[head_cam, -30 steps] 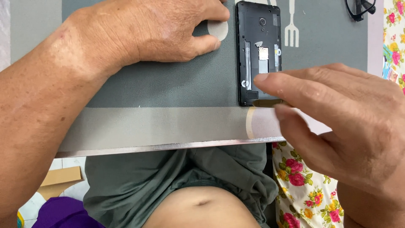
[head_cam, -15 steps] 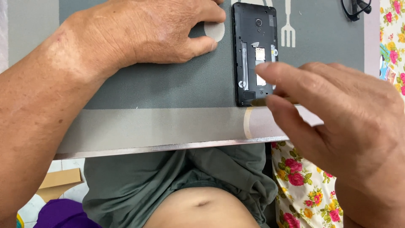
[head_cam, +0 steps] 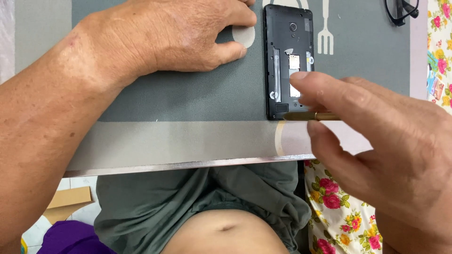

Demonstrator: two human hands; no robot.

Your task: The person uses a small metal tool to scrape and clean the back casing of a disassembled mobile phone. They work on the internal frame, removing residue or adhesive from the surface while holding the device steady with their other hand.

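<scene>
A black phone (head_cam: 287, 33) lies face down with its back cover off on a grey mat (head_cam: 188, 99), its inner board and slots showing. My left hand (head_cam: 169, 35) rests flat on the mat beside the phone's left edge, fingertips touching it. My right hand (head_cam: 376, 146) hovers over the phone's lower right part and pinches a thin brass-coloured tool (head_cam: 306, 115), whose tip sits at the phone's bottom edge. The fingers hide the phone's lower right corner.
The mat has a lighter grey band along the table's front edge (head_cam: 188, 164) and a white fork print (head_cam: 325, 28). Black glasses (head_cam: 400, 10) lie at the top right. A flowered cloth (head_cam: 339, 207) hangs at the right. Cardboard (head_cam: 68, 200) lies on the floor.
My right hand has shifted slightly left and up over the phone, bringing the brass tool's tip along the phone's bottom edge. The left hand has stayed put.
</scene>
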